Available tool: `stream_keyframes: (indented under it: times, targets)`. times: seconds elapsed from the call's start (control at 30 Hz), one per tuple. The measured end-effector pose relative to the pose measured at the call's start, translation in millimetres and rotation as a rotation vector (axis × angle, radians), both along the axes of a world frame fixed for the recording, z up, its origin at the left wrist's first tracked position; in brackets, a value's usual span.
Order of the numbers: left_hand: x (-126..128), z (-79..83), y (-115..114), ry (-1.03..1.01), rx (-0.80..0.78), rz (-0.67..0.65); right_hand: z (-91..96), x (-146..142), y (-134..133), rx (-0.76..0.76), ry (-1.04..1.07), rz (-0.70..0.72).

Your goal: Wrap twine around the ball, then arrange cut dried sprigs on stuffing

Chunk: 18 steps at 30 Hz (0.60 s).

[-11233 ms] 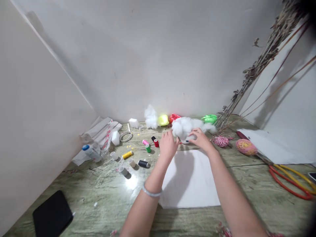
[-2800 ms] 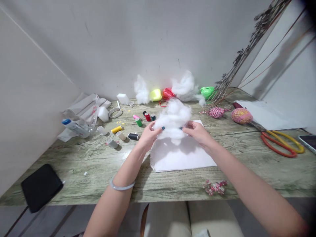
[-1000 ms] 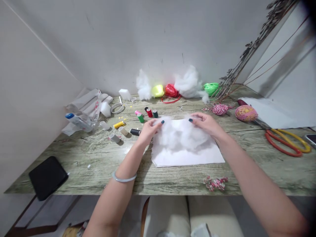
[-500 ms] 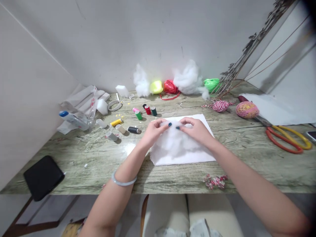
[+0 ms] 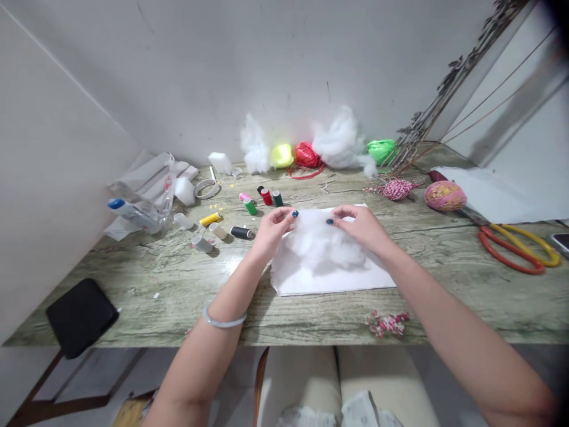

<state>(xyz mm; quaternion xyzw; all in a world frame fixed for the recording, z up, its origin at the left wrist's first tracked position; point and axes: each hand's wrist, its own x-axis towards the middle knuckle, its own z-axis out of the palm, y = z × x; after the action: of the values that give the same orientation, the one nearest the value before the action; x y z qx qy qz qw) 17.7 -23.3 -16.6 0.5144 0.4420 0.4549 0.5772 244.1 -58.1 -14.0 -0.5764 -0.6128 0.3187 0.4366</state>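
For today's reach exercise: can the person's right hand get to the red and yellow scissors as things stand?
Probably yes: bare tabletop lies between the right hand and the scissors, though its fingers now pinch the white stuffing.

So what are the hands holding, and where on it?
The stuffing: left hand pinches its far left edge, right hand its far right edge.

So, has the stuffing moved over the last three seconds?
Yes. The stuffing has come down: it was held above the far edge of the white sheet, and now rests on it, left hand and right hand pinching its far side.
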Motion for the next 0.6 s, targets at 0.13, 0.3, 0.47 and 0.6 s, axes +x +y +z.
stream_keyframes:
  times: [0.13, 0.3, 0.47, 0.6]
  targets:
    - [-0.5, 5.6, -3.3, 0.093, -0.075, -0.067, -3.6, 1.0, 2.2, 0.004, 0.066, -0.03]
    - [-0.8, 3.9, -6.7, 0.214, 0.001, -0.24, -1.0, 0.9, 1.1, 0.063, 0.13, 0.019]
    - [2.1, -3.0, -4.2, 0.16, 0.07, -0.14, 4.3, -2.9, -4.8, -0.048, 0.033, 0.129]
    - [3.3, -2.3, -3.8, 0.095, 0.107, -0.146, 6.4, -5.2, -7.1, -0.108, 0.07, 0.184]
